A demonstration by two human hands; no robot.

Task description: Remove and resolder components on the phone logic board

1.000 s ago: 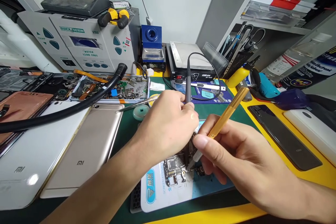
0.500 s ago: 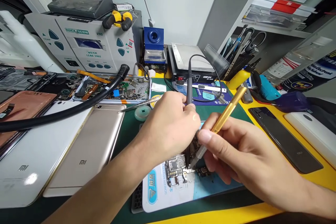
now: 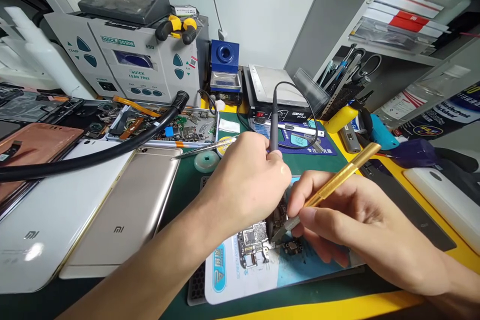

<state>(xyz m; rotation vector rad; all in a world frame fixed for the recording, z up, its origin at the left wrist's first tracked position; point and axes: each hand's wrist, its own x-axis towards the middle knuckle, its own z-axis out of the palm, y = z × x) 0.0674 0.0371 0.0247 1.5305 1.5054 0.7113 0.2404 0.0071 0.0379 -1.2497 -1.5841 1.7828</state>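
My left hand (image 3: 255, 185) is closed round a thin black soldering iron (image 3: 274, 125), whose cable loops up and back. Its lower end points down at a phone circuit board (image 3: 252, 242). In my right hand (image 3: 360, 230) a gold-handled craft knife (image 3: 337, 180) is pinched between thumb and fingers, slanting up to the right. The knife's blade end meets the board's edge right beside the iron's tip. Under the board lies a white and blue pad (image 3: 255, 287). A small dark part (image 3: 292, 247) sits just right of the blade.
At the back left stands a hot air station (image 3: 131, 60), its black hose (image 3: 112, 165) crossing two phone backs. Tweezers (image 3: 202, 149) rest near a green round disc (image 3: 206, 161). Behind my hands is a heating plate (image 3: 275, 85); a dark phone panel (image 3: 412, 205) lies to the right.
The gold knife has tipped lower, its top end swinging right and down, as my right fingers shifted. The iron stays at the board. The whole view has moved slightly.
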